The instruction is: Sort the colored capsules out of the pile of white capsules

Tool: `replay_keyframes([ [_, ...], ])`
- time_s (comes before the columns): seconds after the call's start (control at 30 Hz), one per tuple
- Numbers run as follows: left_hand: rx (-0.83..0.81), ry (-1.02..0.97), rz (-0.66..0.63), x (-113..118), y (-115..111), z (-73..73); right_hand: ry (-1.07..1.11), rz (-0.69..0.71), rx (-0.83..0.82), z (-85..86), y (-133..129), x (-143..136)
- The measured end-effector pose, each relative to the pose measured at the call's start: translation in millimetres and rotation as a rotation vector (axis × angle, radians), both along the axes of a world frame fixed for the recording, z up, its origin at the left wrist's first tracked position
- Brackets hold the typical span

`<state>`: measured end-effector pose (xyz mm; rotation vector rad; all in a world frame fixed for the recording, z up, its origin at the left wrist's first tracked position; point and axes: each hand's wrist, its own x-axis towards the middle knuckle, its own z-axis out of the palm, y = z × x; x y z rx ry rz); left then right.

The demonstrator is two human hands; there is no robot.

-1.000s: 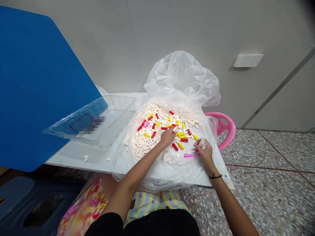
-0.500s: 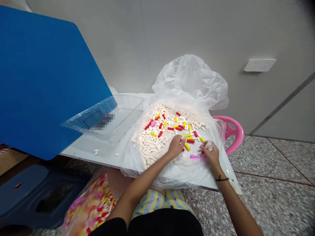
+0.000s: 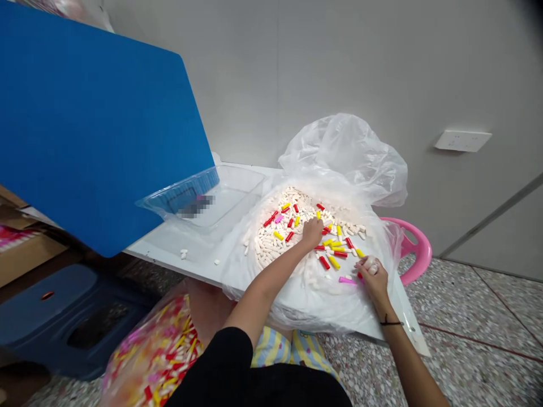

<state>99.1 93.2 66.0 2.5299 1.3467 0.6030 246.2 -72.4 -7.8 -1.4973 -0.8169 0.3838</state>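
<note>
A heap of small white cylindrical pieces (image 3: 271,246) lies on a clear plastic bag spread over the table, with red and yellow tube-like pieces (image 3: 334,262) scattered over and beside it. My left hand (image 3: 313,233) reaches to the heap's right part, fingers curled down among red and yellow pieces; what they pinch is hidden. Near the table's right side, my right hand (image 3: 375,278) is closed around several white pieces (image 3: 371,264), a red one close under its fingers. Beside it lies a flat pink piece (image 3: 347,280).
Left of the heap stands a clear plastic tray (image 3: 237,192), before a large blue board (image 3: 93,124). The plastic bag (image 3: 348,152) bunches up against the wall. A pink chair (image 3: 419,254) is at right, a dark blue stool (image 3: 51,305) at lower left, and a bag of coloured pieces (image 3: 156,350) below.
My left hand has moved away from me, from the loose coloured pieces in front to the heap. My right hand stays near the same spot, still holding white pieces. The view has shifted.
</note>
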Motion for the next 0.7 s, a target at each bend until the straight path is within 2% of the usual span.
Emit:
replay_keyframes([
  [0.1,0.048,-0.140,-0.016,-19,-15,20.4,0.246,-0.041,0.108,10.3,-5,-1],
  [0.17,0.027,-0.434,0.000,-37,-33,32.9,0.429,-0.004,0.188,24.6,-9,-8],
  [0.23,-0.120,-0.823,-0.001,-62,-57,38.6,0.561,0.076,0.227,43.6,-14,-23],
  [0.3,-0.351,-1.125,0.008,-95,-87,35.8,0.690,0.183,0.214,62.4,-17,-50],
  [0.4,-0.618,-1.399,0.146,-159,-133,18.0,0.954,0.447,0.051,76.4,-19,-113],
  [0.47,-0.685,-1.514,0.305,-207,-163,-0.7,1.103,0.591,-0.145,71.4,-22,-166],
  [0.57,-0.654,-1.647,0.568,-279,-207,-35.9,1.211,0.798,-0.373,48.1,-30,-250],
  [0.7,-0.506,-1.783,0.882,-357,-259,-82.4,1.135,1.156,-0.555,12.5,-38,-349],
])
